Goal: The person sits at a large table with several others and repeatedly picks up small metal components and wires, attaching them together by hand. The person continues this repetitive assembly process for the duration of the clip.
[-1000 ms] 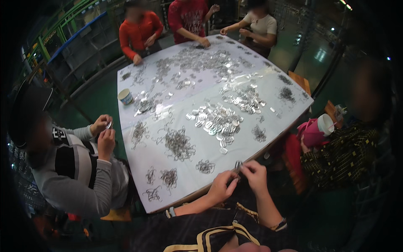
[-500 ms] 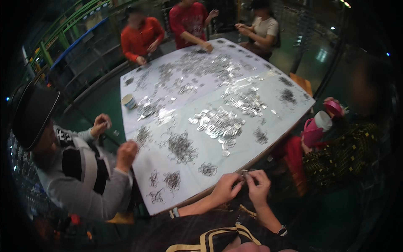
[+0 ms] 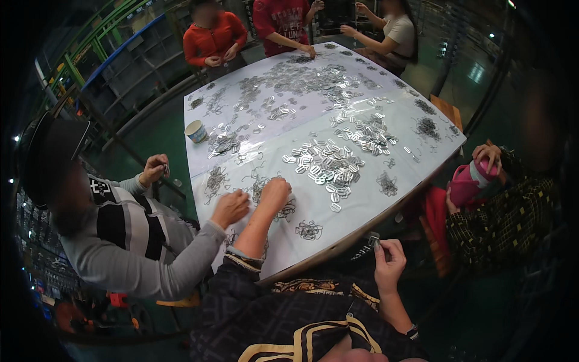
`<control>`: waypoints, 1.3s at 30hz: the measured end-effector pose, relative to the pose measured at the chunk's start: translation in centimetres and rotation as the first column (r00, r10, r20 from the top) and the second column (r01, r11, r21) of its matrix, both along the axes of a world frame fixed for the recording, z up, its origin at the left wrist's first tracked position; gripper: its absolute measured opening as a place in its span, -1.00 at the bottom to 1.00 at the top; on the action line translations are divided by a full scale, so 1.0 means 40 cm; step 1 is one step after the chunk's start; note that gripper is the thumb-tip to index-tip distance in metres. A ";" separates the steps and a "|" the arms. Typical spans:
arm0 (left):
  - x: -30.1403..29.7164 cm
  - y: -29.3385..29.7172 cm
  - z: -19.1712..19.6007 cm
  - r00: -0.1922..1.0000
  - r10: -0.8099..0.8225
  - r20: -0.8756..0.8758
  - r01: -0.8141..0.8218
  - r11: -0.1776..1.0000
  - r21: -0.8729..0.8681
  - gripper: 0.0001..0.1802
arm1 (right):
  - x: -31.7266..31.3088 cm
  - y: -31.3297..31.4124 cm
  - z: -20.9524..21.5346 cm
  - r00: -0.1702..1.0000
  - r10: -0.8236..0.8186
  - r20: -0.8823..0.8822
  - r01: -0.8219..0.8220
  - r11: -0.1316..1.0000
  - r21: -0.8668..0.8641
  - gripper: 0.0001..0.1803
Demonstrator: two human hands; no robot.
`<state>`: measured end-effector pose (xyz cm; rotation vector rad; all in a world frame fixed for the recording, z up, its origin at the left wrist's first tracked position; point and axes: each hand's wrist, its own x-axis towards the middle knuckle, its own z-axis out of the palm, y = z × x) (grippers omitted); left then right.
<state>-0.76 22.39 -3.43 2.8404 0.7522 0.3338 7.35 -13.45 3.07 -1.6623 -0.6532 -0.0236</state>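
With our left hand (image 3: 276, 192) spread on the wire hooks (image 3: 265, 193), we should pinch just one, right fingers (image 3: 381, 248) clamped on a clip (image 3: 373, 239).

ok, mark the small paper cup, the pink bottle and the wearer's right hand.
small paper cup (image 3: 196, 130), head view, on its side wall.
pink bottle (image 3: 465, 184), head view, on its body.
right hand (image 3: 389, 259), head view, on the back of the hand, pinching a small metal piece.

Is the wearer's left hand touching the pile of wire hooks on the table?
Touching. In the head view the left hand rests fingers-down on the pile of wire hooks, with no gap visible between them.
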 end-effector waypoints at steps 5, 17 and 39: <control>0.016 -0.068 -0.005 0.977 -0.098 -0.189 0.139 0.966 0.218 -0.89 | 0.000 -0.014 -0.014 0.999 -0.036 0.002 0.036 0.999 0.016 -0.94; -0.014 -0.019 0.008 0.987 0.139 0.078 -0.123 0.975 -0.185 -0.91 | 0.000 -0.022 -0.003 0.994 -0.062 0.086 0.061 0.998 0.025 -0.93; -0.080 -0.091 0.135 0.989 -0.029 0.145 0.117 0.749 -0.652 -0.85 | -0.010 0.041 0.029 1.000 0.027 0.014 -0.027 0.999 0.028 -0.95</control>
